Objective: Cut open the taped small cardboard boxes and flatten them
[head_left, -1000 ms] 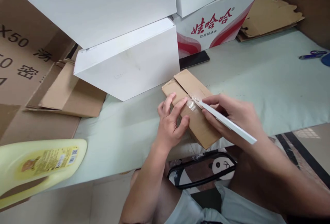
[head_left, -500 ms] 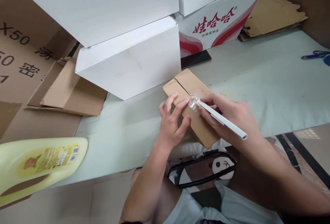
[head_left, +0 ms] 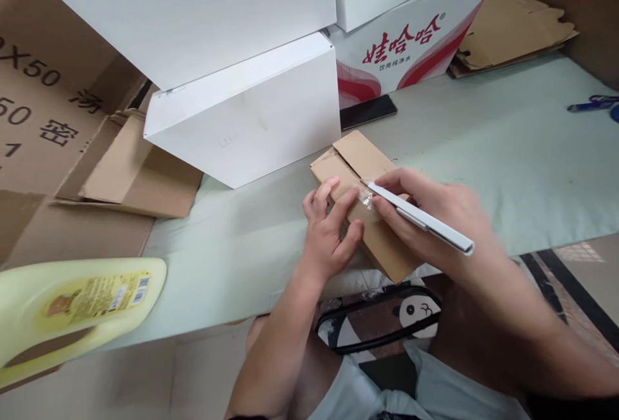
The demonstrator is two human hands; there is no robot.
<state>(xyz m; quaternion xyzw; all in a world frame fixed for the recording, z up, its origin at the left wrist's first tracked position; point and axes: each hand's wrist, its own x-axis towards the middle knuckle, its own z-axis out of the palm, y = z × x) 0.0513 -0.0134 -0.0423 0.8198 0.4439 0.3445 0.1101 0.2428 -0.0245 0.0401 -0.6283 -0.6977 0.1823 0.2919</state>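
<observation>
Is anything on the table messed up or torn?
Yes: the clear tape on the small brown box looks crumpled, not smooth. The flat cardboard at the back right has a jagged edge, not a straight one.

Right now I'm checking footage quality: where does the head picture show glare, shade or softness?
Head view: small bright glints on the clear tape over the small cardboard box, and a pale gridded patch on the floor at right; head view again: shade darkens the person's right thigh; head view, left edge: fine print on the yellow bottle is too soft to read.
</observation>
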